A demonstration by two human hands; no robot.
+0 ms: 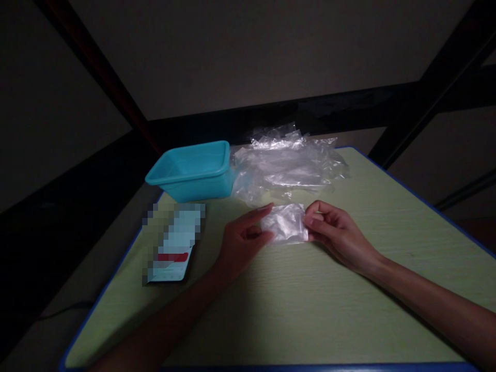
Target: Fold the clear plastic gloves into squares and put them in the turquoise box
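Observation:
A small folded clear plastic bag (285, 223) is held just in front of me, low over the table, its surface creased and shiny. My right hand (335, 230) pinches its right edge between thumb and fingers. On the other side, my left hand (245, 235) grips the left end, with the index finger along the upper corner and the thumb by the lower one. The other fingers of the left hand are curled and partly hidden. Just beyond the hands spreads a heap of crumpled clear plastic bags (290, 163).
A turquoise plastic basin (194, 178) stands at the table's far left corner, beside the heap. Nearer me on the left lies a phone (174, 248) with a lit, partly blurred screen. The pale green table (310, 310) has a blue edge; a wall rises behind it.

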